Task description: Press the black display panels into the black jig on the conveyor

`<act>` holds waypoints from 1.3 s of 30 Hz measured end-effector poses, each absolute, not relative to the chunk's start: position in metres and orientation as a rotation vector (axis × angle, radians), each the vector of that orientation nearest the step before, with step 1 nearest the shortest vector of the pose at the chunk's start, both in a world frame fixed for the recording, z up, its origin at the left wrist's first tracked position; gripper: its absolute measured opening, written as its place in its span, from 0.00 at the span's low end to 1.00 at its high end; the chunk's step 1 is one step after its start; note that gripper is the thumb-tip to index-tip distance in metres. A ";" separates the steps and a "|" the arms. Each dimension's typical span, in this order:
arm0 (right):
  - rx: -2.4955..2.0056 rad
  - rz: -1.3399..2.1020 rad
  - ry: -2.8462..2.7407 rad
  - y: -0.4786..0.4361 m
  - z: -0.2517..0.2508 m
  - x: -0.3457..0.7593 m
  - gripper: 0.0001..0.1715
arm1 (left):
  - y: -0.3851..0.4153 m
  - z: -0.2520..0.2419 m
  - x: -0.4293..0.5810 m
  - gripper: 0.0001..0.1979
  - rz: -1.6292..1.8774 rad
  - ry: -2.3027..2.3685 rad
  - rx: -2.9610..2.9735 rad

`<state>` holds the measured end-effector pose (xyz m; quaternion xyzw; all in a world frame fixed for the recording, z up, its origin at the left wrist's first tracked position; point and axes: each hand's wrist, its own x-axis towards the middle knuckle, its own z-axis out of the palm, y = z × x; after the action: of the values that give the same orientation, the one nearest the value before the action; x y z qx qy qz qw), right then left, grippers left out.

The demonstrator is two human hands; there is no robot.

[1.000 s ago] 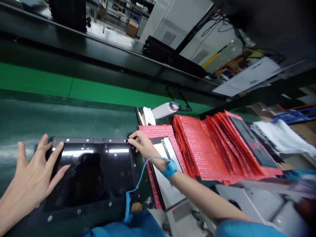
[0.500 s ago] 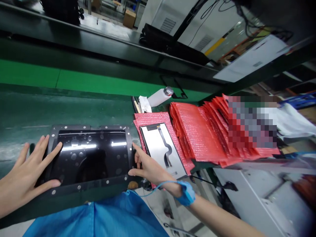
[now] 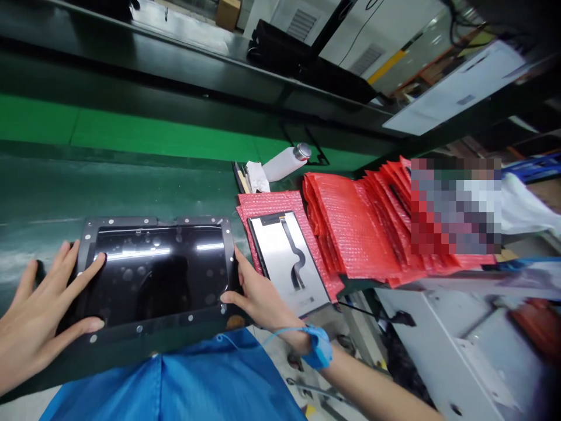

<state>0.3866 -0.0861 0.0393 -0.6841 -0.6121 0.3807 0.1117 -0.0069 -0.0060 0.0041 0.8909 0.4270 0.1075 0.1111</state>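
Note:
A glossy black display panel (image 3: 166, 275) lies flat on the green bench, set within a dark frame (image 3: 90, 234) dotted with small round silver spots. Spread over the frame's left side is my left hand (image 3: 48, 316), its index finger and thumb resting on the panel's edge. At the right side, my right hand (image 3: 258, 295) grips the frame, thumb on top and fingers along the outer edge. A blue wrist strap (image 3: 319, 347) is around my right wrist. Beside that hand, a white-backed display panel (image 3: 284, 257) with a dark flex cable lies on a pink bubble-wrap bag (image 3: 272, 202).
Red bubble-wrap bags (image 3: 350, 228) are stacked at the right, partly covered by a blurred patch. A white bottle (image 3: 284, 164) lies behind the pink bag, next to a crumpled white tissue (image 3: 258, 176) and thin tools. A dark ledge (image 3: 197, 82) runs along the back.
The right thumb has moved onto the frame's top face, and the right fingers have closed against its edge. My left hand stays at the left side. The view has shifted slightly.

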 end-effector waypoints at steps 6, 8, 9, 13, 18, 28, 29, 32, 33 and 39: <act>-1.983 0.786 -1.617 -0.110 0.019 0.372 0.32 | -0.014 0.009 -0.002 0.47 0.339 1.305 2.523; -1.979 0.728 -1.593 -0.112 0.016 0.367 0.31 | -0.016 0.009 0.000 0.47 0.338 1.323 2.534; -1.987 0.695 -1.589 -0.113 0.014 0.365 0.31 | -0.016 0.010 0.001 0.46 0.325 1.341 2.544; -2.037 0.553 -1.619 -0.114 0.011 0.358 0.31 | -0.022 0.012 0.007 0.42 0.289 1.399 2.633; -2.164 0.391 -1.632 -0.110 0.001 0.355 0.33 | -0.027 0.013 0.013 0.42 0.260 1.449 2.660; -2.131 0.174 -1.592 -0.109 -0.008 0.357 0.29 | 0.004 0.026 0.026 0.22 0.225 1.663 2.799; -2.133 0.159 -1.578 -0.109 -0.008 0.356 0.29 | 0.008 0.026 0.031 0.21 0.234 1.701 2.804; -2.129 0.146 -1.574 -0.109 -0.013 0.357 0.28 | 0.016 0.025 0.045 0.21 0.261 1.790 2.810; -2.119 0.145 -1.593 -0.110 -0.015 0.358 0.28 | 0.016 0.023 0.049 0.21 0.269 1.814 2.809; -2.060 0.032 -1.789 -0.102 -0.007 0.370 0.24 | 0.015 0.012 0.057 0.26 0.314 1.860 2.813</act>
<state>0.3700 -0.1015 -0.0072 -0.7388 -0.6418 0.0114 0.2051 0.0571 0.0155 0.0121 0.8243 0.5451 0.0920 -0.1225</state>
